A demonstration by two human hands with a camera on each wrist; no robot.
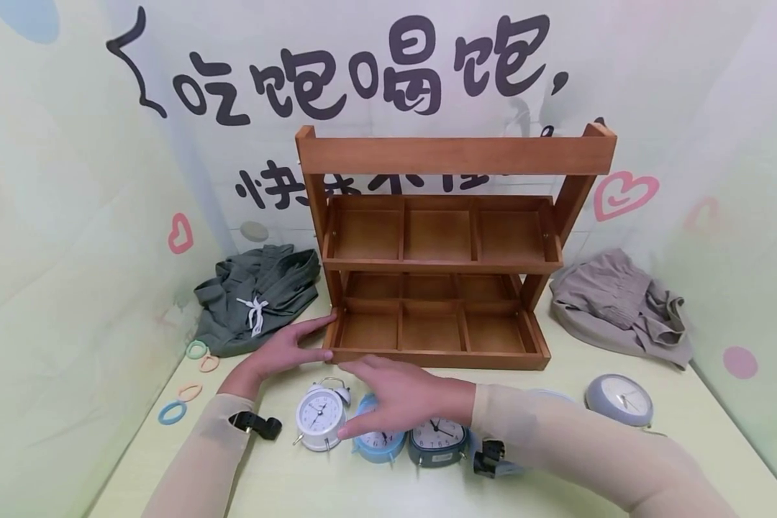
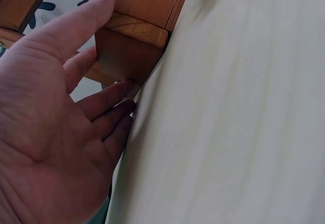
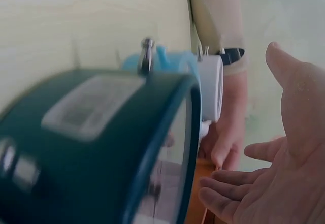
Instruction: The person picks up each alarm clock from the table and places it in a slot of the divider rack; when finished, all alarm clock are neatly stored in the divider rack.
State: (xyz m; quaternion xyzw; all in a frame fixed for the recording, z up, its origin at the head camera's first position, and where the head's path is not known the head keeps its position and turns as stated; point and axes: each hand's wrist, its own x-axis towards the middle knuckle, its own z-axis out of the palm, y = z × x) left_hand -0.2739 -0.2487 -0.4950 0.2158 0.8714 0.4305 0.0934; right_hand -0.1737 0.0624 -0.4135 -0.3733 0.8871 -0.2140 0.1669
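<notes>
A brown wooden shelf (image 1: 455, 155) with divided compartments on tiers stands at the back of the table. My left hand (image 1: 283, 357) is at its lower left corner, fingers along the side and thumb at the front; the left wrist view shows these fingers (image 2: 109, 99) nearly straight beside the wood. Over the clocks, my right hand (image 1: 398, 392) reaches leftward with fingers extended and holds nothing. Below it stand a white twin-bell alarm clock (image 1: 319, 416), a light blue clock (image 1: 380, 447) and a dark teal clock (image 1: 437, 446), the latter two partly covered by that hand.
A grey-purple round clock (image 1: 620, 400) lies at the right. Dark green clothing (image 1: 262, 288) with a white drawstring is left of the shelf, mauve clothing (image 1: 618, 309) right of it. Several coloured rings, including a blue ring (image 1: 172, 412), lie at the left edge.
</notes>
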